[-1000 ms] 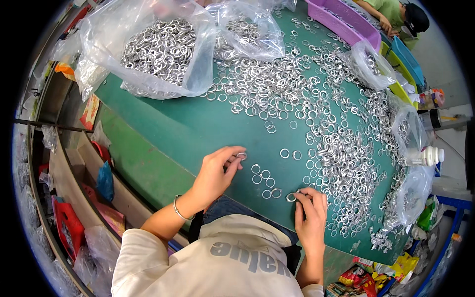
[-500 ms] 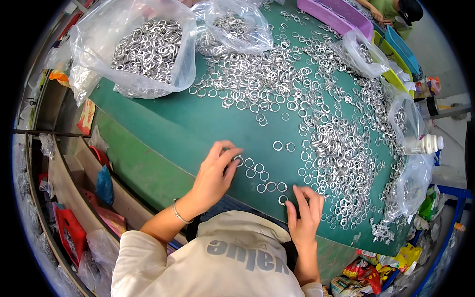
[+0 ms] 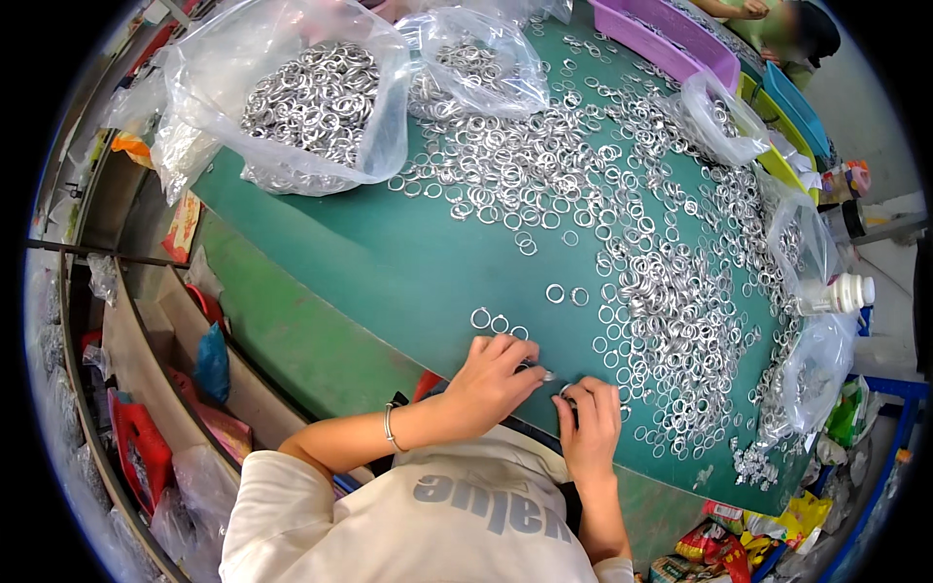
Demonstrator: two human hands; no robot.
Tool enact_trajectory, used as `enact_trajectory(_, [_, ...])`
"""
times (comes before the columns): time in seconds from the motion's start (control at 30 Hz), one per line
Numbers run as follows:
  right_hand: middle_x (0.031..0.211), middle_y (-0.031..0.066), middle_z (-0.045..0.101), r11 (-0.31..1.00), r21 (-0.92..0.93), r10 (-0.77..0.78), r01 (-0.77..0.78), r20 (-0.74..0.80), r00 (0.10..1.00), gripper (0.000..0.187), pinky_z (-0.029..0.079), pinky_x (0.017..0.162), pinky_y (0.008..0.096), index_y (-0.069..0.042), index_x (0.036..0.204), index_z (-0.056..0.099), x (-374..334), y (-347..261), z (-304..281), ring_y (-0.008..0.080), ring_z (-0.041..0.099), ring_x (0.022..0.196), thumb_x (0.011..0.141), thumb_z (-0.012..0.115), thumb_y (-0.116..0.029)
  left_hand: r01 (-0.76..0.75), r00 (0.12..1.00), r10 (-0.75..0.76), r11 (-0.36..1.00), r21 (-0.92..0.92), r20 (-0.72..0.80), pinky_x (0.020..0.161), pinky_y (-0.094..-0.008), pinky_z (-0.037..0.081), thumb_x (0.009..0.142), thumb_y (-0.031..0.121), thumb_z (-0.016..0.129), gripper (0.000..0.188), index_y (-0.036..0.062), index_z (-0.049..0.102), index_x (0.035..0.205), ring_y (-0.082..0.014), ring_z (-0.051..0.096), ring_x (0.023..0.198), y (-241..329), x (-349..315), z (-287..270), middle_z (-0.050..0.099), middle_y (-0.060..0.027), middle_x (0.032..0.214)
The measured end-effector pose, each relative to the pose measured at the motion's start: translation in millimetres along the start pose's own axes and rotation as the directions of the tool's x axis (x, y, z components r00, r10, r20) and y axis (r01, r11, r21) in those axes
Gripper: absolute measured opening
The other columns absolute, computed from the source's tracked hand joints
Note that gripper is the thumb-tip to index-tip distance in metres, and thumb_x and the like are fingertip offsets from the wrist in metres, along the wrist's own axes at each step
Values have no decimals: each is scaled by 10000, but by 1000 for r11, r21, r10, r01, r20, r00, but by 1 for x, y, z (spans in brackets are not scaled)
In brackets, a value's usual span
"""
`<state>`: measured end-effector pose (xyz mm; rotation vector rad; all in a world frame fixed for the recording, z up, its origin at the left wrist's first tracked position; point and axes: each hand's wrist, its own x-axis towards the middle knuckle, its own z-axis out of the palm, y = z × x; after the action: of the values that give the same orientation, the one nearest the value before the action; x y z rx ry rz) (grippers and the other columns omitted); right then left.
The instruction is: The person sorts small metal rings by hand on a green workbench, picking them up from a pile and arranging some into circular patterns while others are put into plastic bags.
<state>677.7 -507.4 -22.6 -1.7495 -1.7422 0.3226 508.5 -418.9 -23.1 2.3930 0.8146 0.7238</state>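
Note:
Close to the near edge of the green table, my left hand [image 3: 494, 387] is bent down over the tabletop, its thumb and fingers closed together. A small, blurred silvery piece shows at its fingertips, too unclear to name. Just to the right, my right hand [image 3: 591, 420] pinches a silver metal ring [image 3: 565, 389], partly hidden by its fingers. Past the left knuckles lie a few loose rings [image 3: 480, 318]; others may be under that hand. Farther off, two separate rings [image 3: 555, 293] lie side by side.
A large heap of rings [image 3: 680, 311] spreads across the right and far table. Clear plastic bags [image 3: 389, 146] of rings stand at the far side. A purple bin [image 3: 671, 44], a white bottle [image 3: 841, 293] and shelving [image 3: 146, 360] surround the table. Another person [image 3: 777, 29] is at the far right.
My left hand has moved right and nearer, covering some of the loose rings. My right hand has closed from a spread pose onto a ring. The view has shifted slightly.

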Motion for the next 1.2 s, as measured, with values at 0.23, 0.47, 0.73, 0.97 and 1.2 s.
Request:
enact_trajectory(0.23, [937,108,552,999,9,-43,43,-12,999,250,455,645,386,-18,944,613,6,0,3,284,555,770,734,748,-28,267,914,-270,962,-53,-304,817,-391,412,752,-61,620,211,30,627,941,-305,560,881,-37,6,-39,595,-92,952])
enact_trajectory(0.47, [996,151,547,984,141,103,-108,45,994,242,484,713,400,18,976,601,33,-5,6,308,583,845,772,726,-15,256,966,-255,966,23,-39,874,-386,420,789,-48,625,310,25,609,1090,-308,496,1036,-34,7,-45,515,-118,1174])
enact_trajectory(0.73, [1088,149,553,985,-171,-18,16,-10,1000,349,427,843,406,29,1122,601,91,12,13,324,504,958,785,675,-17,237,957,-215,966,101,-195,863,-388,444,773,-56,631,290,4,609,1055,-323,527,989,-79,3,-64,554,-140,1085])
enact_trajectory(0.97, [1022,114,557,995,-105,15,0,142,990,269,419,801,388,1,994,638,77,6,-17,301,508,912,734,704,11,368,918,-245,819,440,-313,897,-385,363,765,-30,646,314,51,624,1067,-288,510,1029,-72,15,-75,538,-105,1149])
enact_trajectory(1.2, [1000,149,606,998,56,4,-8,72,997,298,457,803,405,14,1022,598,65,12,-20,331,551,915,741,697,23,399,884,-329,901,170,-332,857,-365,377,773,-59,637,272,45,623,1024,-293,524,973,-96,13,-70,546,-110,1035])
